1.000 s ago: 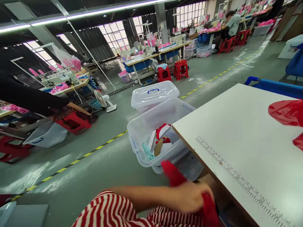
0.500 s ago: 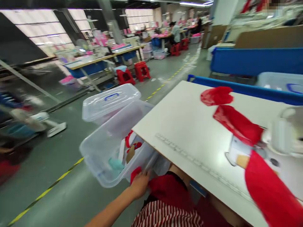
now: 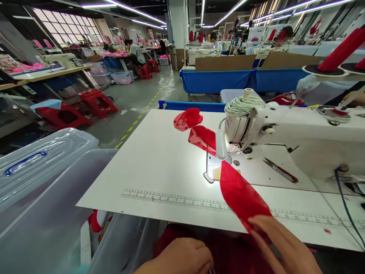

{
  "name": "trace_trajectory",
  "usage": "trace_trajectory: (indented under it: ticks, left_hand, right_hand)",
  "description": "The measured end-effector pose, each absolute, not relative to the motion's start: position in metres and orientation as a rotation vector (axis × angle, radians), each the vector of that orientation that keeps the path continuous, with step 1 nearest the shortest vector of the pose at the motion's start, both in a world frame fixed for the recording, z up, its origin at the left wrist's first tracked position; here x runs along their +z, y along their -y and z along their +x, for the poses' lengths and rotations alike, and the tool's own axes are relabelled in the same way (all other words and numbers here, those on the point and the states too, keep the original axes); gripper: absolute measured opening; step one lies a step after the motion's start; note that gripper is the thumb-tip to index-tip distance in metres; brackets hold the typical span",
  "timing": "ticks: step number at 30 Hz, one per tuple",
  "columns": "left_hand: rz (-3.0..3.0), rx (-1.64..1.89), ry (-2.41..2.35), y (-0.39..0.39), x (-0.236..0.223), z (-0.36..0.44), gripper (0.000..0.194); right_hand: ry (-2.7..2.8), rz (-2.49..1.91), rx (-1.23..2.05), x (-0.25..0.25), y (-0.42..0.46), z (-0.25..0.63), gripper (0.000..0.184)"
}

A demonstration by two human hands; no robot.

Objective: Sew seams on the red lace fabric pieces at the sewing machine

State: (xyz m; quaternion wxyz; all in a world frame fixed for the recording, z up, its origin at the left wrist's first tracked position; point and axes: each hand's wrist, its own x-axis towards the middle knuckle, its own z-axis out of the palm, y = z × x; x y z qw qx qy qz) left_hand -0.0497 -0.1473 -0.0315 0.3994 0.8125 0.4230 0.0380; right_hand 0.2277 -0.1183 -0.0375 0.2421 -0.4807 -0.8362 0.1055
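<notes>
My right hand (image 3: 282,243) is at the table's front edge, its fingers closed on the near end of a red fabric strip (image 3: 241,190). The strip runs up to the needle area of a white sewing machine (image 3: 270,125). Beyond the presser foot, more red fabric (image 3: 202,137) lies on the table, with a rounded red end piece (image 3: 188,119) farther back. My left hand (image 3: 185,255) is curled low in front of the table edge, above dark red cloth (image 3: 228,251) on my lap. What its fingers hold, if anything, is hidden.
Thread snips (image 3: 281,170) lie on the machine bed. A printed ruler (image 3: 182,200) runs along the white tabletop (image 3: 128,163). At left stand an open plastic bin (image 3: 57,201) and a lidded one (image 3: 51,152). Red stools (image 3: 97,103) and other people are farther back.
My view has swung right towards the machine. My left hand has moved from beside the open bin to in front of the table. My right hand has come into view on the red strip.
</notes>
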Motion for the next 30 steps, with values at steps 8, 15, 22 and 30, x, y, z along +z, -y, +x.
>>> trace_trajectory:
  ticks: [8, 15, 22, 30]
  left_hand:
    - [2.195, 0.62, -1.149, 0.101, 0.008, 0.004, 0.029]
    - [2.055, 0.796, -0.981, 0.089, 0.007, 0.027, 0.047]
    - [2.053, 0.78, -1.335, 0.077, 0.006, 0.032, 0.018]
    - [1.758, 0.875, -1.346, 0.054, 0.006, 0.04, 0.007]
  right_hand:
    - [1.9, -1.408, 0.513, -0.026, 0.07, 0.21, 0.029]
    - [0.94, -1.359, 1.513, -0.006, 0.063, 0.216, 0.04]
    - [0.793, -1.256, 1.64, -0.001, 0.064, 0.204, 0.033]
    - [1.372, -1.424, 1.076, -0.015, 0.071, 0.187, 0.044]
